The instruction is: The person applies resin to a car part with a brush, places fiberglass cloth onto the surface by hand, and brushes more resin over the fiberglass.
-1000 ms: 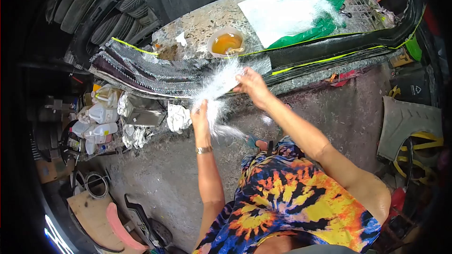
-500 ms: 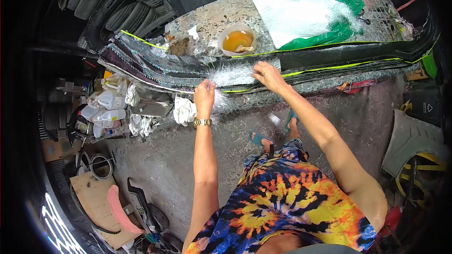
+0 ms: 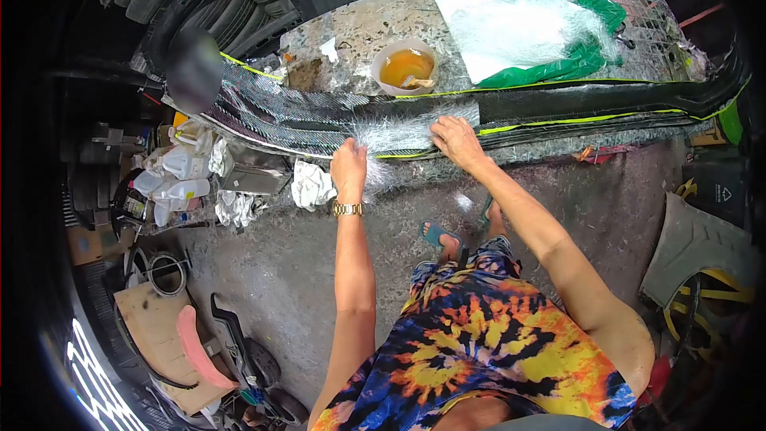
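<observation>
A piece of whitish fibre mat [image 3: 399, 132] with frayed edges lies along a long dark curved panel [image 3: 590, 102]. At the mat's left end, my left hand [image 3: 349, 168], with a gold watch on the wrist, pinches the loose strands. My right hand [image 3: 456, 142] lies near the mat's right end, fingers bent and together against it; whether anything is between them is hidden. Behind the panel stands a bowl [image 3: 404, 67] of amber liquid with a brush [image 3: 416, 81] in it. More fibre mat [image 3: 550, 24] lies on a white sheet [image 3: 467, 28] and green plastic [image 3: 542, 72].
The stained work table [image 3: 343, 28] lies behind the panel. Plastic jugs [image 3: 185, 164], a metal can [image 3: 254, 172] and crumpled white paper [image 3: 312, 184] sit at its left front. Tyres [image 3: 235, 20] are at the back left, and cardboard [image 3: 163, 335] lies at lower left.
My right hand has turned and lowered onto the mat, its fingers closer to the surface. My left hand stays at the left end. The view has shifted slightly.
</observation>
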Tool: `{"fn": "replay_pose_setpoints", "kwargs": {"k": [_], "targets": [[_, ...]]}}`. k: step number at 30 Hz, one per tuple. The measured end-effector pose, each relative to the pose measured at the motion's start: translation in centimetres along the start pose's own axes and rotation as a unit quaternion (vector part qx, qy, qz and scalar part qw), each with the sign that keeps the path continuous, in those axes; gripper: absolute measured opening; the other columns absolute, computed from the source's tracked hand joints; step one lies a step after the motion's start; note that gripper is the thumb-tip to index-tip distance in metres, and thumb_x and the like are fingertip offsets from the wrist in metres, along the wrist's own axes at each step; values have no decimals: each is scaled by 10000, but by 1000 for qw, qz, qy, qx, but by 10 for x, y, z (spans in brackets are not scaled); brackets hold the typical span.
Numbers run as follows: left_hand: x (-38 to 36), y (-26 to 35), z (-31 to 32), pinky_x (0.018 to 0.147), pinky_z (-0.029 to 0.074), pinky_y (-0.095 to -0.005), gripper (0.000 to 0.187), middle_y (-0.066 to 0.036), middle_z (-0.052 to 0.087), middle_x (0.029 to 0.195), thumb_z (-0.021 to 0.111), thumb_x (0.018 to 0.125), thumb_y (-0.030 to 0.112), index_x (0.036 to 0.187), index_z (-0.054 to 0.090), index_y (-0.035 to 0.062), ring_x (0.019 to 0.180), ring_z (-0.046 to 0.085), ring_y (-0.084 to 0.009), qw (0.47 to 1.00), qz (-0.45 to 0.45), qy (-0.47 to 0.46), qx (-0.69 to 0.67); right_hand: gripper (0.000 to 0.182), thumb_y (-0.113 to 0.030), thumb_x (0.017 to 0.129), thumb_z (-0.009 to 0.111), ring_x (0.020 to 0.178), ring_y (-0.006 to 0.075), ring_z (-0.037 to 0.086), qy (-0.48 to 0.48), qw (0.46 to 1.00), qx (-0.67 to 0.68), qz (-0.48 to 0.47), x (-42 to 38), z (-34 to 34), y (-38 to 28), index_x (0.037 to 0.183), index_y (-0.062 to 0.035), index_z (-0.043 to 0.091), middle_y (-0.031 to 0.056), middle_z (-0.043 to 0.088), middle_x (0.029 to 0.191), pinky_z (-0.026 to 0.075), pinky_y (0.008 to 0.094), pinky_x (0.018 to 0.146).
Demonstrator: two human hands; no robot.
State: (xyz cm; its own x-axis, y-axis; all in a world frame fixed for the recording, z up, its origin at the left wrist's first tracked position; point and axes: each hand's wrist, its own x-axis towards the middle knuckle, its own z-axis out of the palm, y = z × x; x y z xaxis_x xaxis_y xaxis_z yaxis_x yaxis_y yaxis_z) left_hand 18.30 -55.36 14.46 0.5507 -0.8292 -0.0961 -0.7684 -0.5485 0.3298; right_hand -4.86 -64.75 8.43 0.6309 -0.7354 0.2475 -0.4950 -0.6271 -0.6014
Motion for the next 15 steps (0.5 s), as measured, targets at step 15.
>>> {"fn": "replay_pose_setpoints", "kwargs": {"k": [15], "targets": [[-85, -13, -124, 791, 464, -444, 491, -226, 622, 1048, 621, 865, 399, 1180, 474, 53, 926, 612, -403, 988, -133, 67, -45, 264, -279, 780, 689, 927, 287, 567, -18, 996, -63, 53, -1, -9, -14, 880, -56, 589, 106, 586, 887, 412, 413, 815]]}}
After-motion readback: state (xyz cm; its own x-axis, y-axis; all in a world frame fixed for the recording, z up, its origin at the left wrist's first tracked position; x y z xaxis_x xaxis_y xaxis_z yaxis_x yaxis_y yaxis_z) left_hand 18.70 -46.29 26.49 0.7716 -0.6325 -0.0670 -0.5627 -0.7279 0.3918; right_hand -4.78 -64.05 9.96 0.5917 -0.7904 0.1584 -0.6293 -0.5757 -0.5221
